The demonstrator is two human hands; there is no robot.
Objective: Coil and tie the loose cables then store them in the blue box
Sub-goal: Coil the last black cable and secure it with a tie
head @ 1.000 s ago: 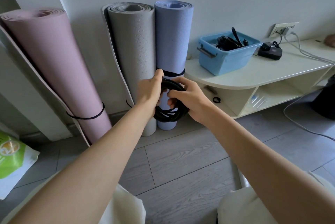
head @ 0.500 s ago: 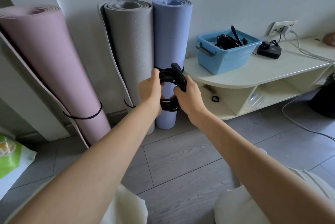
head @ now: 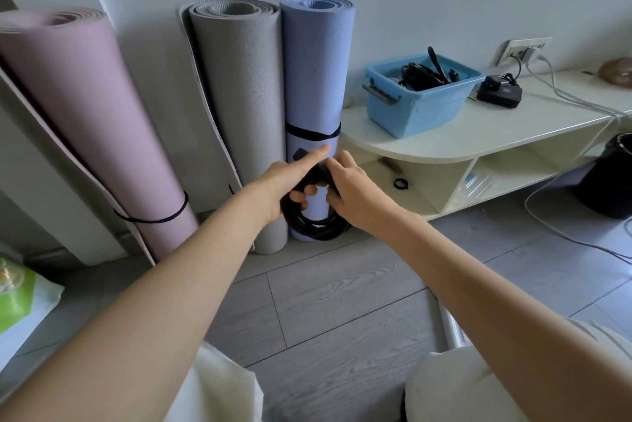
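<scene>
Several black cables (head: 419, 74) inside blue box (head: 415, 110).

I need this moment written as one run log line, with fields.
step: tying coil | left hand: grips black cable coil | right hand: grips coil | blue box: on shelf, holds cables

A black cable (head: 313, 221), wound into a round coil of several loops, is held upright in the air in front of the rolled mats, low and left of the counter (head: 496, 134). A blue box (head: 415, 103) of plastic, open-topped with a grey handle on its near end, is set on the counter. More black cables (head: 419, 74) are piled inside it, one end poking above the rim.
</scene>
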